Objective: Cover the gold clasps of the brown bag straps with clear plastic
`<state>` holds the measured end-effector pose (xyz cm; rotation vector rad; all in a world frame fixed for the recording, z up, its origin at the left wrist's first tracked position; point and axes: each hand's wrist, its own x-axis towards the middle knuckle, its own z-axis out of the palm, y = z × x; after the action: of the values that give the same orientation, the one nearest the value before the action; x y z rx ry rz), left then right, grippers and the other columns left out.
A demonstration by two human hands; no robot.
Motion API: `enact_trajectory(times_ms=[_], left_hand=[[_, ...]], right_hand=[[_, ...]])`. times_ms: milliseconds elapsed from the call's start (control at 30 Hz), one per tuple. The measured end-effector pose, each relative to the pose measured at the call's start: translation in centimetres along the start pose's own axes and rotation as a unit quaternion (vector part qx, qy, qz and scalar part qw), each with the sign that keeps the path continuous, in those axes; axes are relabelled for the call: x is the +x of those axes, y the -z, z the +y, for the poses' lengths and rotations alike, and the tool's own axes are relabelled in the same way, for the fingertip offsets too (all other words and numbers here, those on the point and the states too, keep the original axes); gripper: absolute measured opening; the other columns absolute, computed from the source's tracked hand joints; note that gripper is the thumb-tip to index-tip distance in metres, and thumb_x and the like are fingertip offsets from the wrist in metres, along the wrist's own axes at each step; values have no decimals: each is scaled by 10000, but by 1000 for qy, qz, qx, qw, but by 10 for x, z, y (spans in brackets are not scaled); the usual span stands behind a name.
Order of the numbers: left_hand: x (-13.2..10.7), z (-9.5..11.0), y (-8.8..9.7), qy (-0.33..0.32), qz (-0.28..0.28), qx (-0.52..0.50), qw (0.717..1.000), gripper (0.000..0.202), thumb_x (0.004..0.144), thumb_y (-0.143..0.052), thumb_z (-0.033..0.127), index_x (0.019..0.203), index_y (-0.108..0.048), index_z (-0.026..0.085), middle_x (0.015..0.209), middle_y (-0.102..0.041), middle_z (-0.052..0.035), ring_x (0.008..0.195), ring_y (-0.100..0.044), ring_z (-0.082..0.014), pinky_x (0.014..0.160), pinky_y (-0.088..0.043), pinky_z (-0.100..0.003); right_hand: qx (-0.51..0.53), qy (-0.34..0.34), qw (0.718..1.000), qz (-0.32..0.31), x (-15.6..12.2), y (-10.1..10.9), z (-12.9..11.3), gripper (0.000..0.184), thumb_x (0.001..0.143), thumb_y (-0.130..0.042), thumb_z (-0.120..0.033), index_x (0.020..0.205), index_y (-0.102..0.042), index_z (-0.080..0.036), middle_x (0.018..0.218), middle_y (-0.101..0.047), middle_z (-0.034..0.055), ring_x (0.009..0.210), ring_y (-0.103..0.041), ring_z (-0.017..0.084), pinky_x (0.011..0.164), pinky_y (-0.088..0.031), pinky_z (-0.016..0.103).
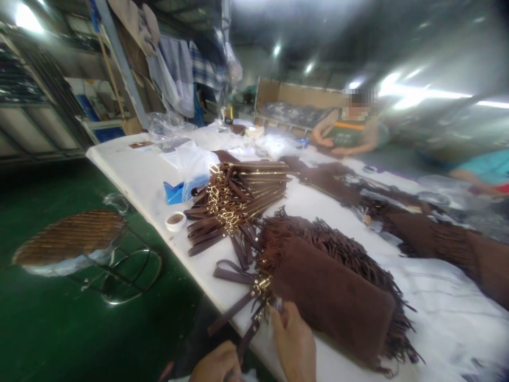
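Observation:
My right hand is closed in a pinch at the near end of a pile of brown fringed suede bags. A small pale bit shows at its fingertips, too blurred to name. Just beyond them are gold clasps with brown wrist straps. One dark strap hangs over the table edge between my hands. Low in the view, my left hand is curled closed near that strap. What it grips is mostly hidden.
On the white table lie a heap of brown straps with gold hooks, a small round tub and a blue packet. A stool stands at left. One person sits across the table; another's sleeve shows at right.

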<state>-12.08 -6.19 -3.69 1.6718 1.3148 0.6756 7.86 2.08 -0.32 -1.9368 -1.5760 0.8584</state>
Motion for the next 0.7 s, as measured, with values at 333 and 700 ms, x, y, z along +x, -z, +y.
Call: enact_trajectory(times_ms=[333, 700], left_hand=[[40, 20, 5, -19, 135, 228, 964, 213, 807, -484, 60, 886, -644, 177, 1207, -560, -125, 1183, -441, -307, 968, -422, -458], [11, 36, 49, 90, 73, -237, 964, 273, 809, -625, 396, 692, -545, 163, 719, -530, 8, 691, -471, -148, 634, -357, -247]], right_hand=[[153, 15, 986, -68, 3, 13, 9, 350, 782, -561, -550, 726, -582, -206, 466, -398, -78, 441, -363, 111, 444, -282, 226], [148, 39, 986, -73, -29, -3, 7, 382, 822, -524, -595, 912, -604, -232, 582, -608, -7, 548, -578, 179, 539, -401, 256]])
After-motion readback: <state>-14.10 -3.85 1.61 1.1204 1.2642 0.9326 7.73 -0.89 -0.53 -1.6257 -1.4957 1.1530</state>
